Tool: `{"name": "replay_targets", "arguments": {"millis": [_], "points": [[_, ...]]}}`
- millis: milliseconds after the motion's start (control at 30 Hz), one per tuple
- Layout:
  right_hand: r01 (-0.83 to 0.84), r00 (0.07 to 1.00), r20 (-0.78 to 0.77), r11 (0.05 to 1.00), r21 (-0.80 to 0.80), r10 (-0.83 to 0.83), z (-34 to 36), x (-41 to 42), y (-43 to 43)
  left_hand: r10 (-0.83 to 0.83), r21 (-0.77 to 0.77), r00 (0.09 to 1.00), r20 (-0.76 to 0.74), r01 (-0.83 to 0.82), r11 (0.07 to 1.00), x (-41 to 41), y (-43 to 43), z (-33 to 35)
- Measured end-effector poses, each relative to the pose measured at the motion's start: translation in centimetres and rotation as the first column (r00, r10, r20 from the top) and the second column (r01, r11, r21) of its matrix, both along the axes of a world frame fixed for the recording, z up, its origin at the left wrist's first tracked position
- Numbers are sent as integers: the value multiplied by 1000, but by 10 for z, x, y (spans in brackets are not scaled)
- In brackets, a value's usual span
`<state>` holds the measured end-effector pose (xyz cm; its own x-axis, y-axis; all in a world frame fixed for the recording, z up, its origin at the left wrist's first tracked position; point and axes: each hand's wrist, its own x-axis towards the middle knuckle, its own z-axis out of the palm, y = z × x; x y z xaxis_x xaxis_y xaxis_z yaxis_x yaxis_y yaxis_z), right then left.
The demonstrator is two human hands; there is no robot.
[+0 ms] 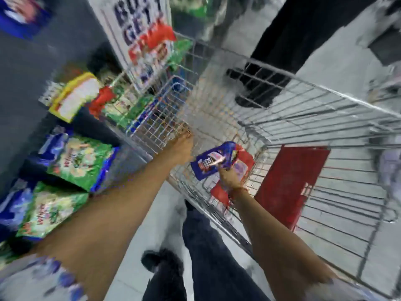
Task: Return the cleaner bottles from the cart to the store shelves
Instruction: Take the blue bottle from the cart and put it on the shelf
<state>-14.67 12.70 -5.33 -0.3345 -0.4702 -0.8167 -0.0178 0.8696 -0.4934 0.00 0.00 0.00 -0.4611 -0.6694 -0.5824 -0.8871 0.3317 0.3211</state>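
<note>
The view is motion-blurred. A wire shopping cart (314, 118) fills the right half of the head view. My right hand (230, 177) is inside it, shut on a blue cleaner bottle (213, 160) with a white and red label, lifted over a red bottle or pack (243, 164) lying on the cart floor. My left hand (182, 148) reaches into the cart's left side near the wire wall, fingers apart, holding nothing that I can see. Store shelves (26, 72) run along the left.
Green and blue detergent bags (80, 161) and a yellow pack (73, 96) lie on the left shelves. A promo sign (138, 40) hangs ahead. A red child-seat flap (290, 183) stands in the cart. Another person's dark legs and shoes (258, 88) stand beyond the cart.
</note>
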Motion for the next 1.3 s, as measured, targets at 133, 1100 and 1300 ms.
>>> {"name": "replay_targets", "arguments": {"millis": [133,1100,1300], "points": [[267,941,168,951,157,-292,-51,0,-5,-7,186,997,82,-9,982,-33,-11,-52],[273,912,404,835,-478,-67,70,6,-94,515,449,790,-334,-347,823,21,-46,34],[143,926,351,728,-670,141,164,44,-116,599,346,534,-597,-502,793,72,-26,109]]}}
